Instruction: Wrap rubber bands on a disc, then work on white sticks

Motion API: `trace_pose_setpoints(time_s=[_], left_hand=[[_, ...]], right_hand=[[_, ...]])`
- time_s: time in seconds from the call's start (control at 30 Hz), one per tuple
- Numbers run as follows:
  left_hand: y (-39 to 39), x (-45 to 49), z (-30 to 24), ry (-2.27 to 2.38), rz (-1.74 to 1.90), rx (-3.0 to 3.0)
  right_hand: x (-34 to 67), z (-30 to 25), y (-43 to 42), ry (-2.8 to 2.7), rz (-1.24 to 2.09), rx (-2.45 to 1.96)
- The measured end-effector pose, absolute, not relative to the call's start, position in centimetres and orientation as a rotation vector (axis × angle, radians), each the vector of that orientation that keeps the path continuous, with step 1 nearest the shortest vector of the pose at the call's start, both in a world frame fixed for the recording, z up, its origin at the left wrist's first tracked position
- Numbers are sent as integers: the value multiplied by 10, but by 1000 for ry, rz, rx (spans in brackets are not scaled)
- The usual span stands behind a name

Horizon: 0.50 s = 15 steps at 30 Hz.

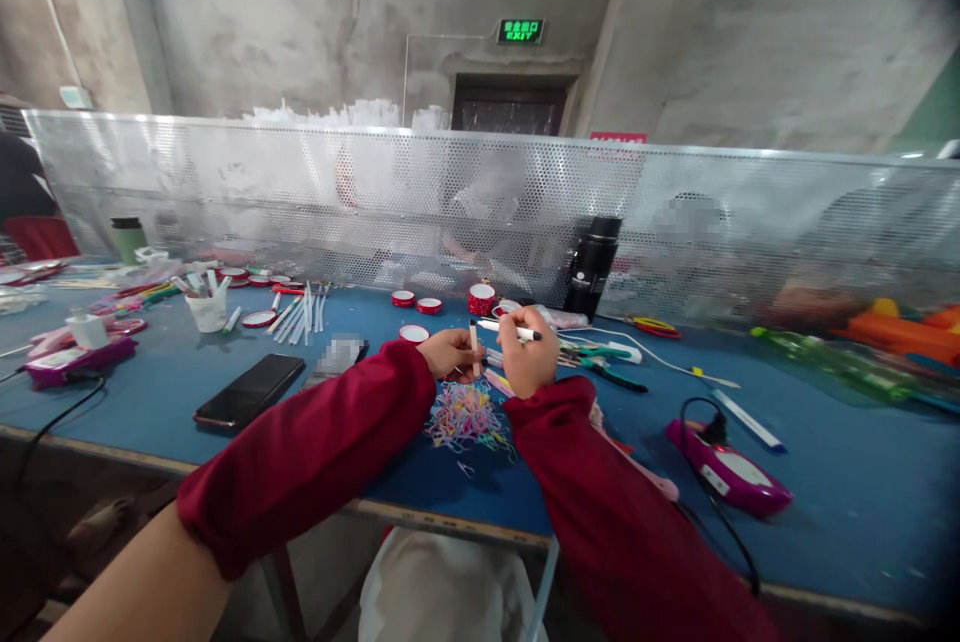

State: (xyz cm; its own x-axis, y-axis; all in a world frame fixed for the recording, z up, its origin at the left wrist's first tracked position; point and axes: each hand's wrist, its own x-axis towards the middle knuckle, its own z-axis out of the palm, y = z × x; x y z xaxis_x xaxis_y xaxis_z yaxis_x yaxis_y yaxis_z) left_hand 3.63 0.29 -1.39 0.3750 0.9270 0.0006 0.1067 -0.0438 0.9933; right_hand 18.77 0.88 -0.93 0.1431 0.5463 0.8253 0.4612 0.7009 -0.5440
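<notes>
Holding two slim white pens over a blue workbench [600, 442], I have one in each hand, my hands close together but not touching. The upright pen [475, 350] stands nearly vertical in my left hand [452, 354], black end at the top, pinched between thumb and fingers. The level pen [514, 330] lies almost flat in my right hand [532, 357], its long axis running left to right and dipping slightly rightward; its black end points right, and its white end reaches toward the top of the other pen. I can't tell whether the two touch. My forearms, in maroon sleeves [322, 432], come in from the lower corners and converge at the centre, wrists raised above a loose tangle of pastel strands [466, 417]. On the bench, a black phone [250, 390] lies to the left, with a cup of pens [206, 310] beyond it; to the right is a purple device [729, 470] with a cord. A black flask [592, 269] stands at the back, just in front of a perforated metal screen [300, 192]. Behind that rises a bare grey wall [300, 12] with a dark doorway [510, 107] beneath a green exit sign [520, 31].
</notes>
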Motion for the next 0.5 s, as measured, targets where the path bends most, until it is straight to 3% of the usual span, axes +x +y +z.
trace_pose_setpoints(time_s=[0.5], left_hand=[[2, 36, -14, 974, 881, 1477]], right_hand=[[188, -11, 9, -1499, 85, -846]])
